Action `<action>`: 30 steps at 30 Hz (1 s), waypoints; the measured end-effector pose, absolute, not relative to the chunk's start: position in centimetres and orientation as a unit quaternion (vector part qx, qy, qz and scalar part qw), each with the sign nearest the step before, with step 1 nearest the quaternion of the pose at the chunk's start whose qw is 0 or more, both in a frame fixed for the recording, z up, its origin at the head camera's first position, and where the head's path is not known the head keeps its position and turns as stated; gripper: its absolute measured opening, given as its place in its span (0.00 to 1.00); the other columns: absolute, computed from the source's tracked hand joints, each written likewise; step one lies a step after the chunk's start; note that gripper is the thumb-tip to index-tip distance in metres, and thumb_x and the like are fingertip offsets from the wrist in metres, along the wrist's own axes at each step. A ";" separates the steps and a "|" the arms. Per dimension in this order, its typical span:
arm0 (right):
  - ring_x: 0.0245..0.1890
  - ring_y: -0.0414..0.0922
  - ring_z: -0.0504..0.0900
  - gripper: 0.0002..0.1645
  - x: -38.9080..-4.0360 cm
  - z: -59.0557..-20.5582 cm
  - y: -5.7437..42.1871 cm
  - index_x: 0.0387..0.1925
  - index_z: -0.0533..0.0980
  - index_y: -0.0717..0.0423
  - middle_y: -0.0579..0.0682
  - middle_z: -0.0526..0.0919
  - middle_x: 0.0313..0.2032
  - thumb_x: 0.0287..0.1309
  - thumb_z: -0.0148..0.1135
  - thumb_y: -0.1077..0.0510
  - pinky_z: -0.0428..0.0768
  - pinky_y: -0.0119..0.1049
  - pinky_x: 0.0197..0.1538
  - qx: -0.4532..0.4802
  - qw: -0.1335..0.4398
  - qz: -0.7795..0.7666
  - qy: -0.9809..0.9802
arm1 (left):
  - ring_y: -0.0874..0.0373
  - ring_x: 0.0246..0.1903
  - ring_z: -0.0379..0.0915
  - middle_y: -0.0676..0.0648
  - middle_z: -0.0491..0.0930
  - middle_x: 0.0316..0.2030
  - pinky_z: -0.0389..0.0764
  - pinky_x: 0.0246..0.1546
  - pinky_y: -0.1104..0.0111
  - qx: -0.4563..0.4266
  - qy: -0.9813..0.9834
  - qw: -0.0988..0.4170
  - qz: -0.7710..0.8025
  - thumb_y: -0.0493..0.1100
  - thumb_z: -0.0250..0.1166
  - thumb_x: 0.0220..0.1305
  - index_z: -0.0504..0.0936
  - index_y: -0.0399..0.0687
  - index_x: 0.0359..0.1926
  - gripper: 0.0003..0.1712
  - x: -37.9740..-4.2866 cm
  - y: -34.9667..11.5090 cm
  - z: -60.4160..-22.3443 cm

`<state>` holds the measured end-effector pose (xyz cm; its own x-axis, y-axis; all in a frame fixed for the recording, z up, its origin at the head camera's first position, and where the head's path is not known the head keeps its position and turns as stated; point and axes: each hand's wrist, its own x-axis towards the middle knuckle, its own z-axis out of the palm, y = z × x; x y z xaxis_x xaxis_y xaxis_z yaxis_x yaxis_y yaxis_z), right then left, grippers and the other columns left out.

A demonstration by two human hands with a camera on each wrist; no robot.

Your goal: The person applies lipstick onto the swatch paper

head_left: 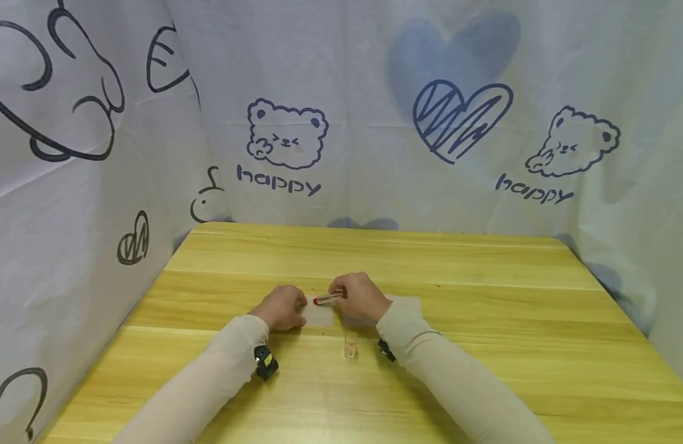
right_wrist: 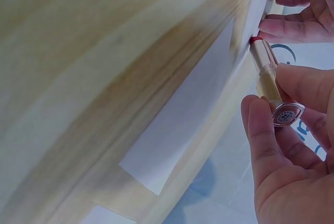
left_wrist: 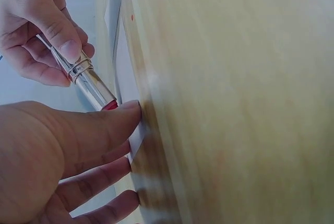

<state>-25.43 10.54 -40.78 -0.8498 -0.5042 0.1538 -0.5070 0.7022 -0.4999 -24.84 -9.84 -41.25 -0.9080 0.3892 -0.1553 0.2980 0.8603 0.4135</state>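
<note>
Pinched between thumb and fingers of my right hand (head_left: pixel 360 298) is a lipstick (right_wrist: pixel 267 66) with a shiny metallic tube and an exposed red tip. In the head view the lipstick slants left, its tip over a white paper piece (head_left: pixel 319 316). Whether the tip touches the paper cannot be told. Beside that paper's left edge, my left hand (head_left: pixel 283 307) has its fingertips down, thumb and fingers loosely bent and spread, gripping nothing. The left wrist view shows the left thumb (left_wrist: pixel 104 130) close to the red tip. A second white paper (right_wrist: pixel 182 125) lies partly under the right forearm.
A clear lipstick cap (head_left: pixel 350 345) stands on the wooden table (head_left: pixel 319 401), nearer to me and between the forearms. Another bit of white paper (right_wrist: pixel 107 216) shows low in the right wrist view. White cloth (head_left: pixel 363 154) with drawn bears and hearts hangs behind the table.
</note>
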 end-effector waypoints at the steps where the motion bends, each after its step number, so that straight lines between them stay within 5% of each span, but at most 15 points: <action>1: 0.32 0.41 0.79 0.08 -25.4 -40.8 10.5 0.41 0.83 0.59 0.50 0.85 0.36 0.58 0.67 0.64 0.79 0.34 0.36 0.274 0.002 0.273 -0.922 | 0.42 0.56 0.71 0.38 0.78 0.52 0.70 0.58 0.53 0.181 0.957 0.115 0.194 0.40 0.74 0.55 0.82 0.36 0.47 0.20 -24.8 -9.9 -41.3; 30: 0.32 0.40 0.80 0.08 -24.7 -40.2 10.5 0.41 0.84 0.58 0.50 0.85 0.38 0.59 0.65 0.65 0.79 0.33 0.36 0.300 -0.028 0.262 -0.917 | 0.41 0.57 0.70 0.38 0.79 0.52 0.69 0.59 0.52 0.184 0.957 0.113 0.196 0.36 0.73 0.55 0.83 0.36 0.48 0.18 -24.6 -9.9 -40.8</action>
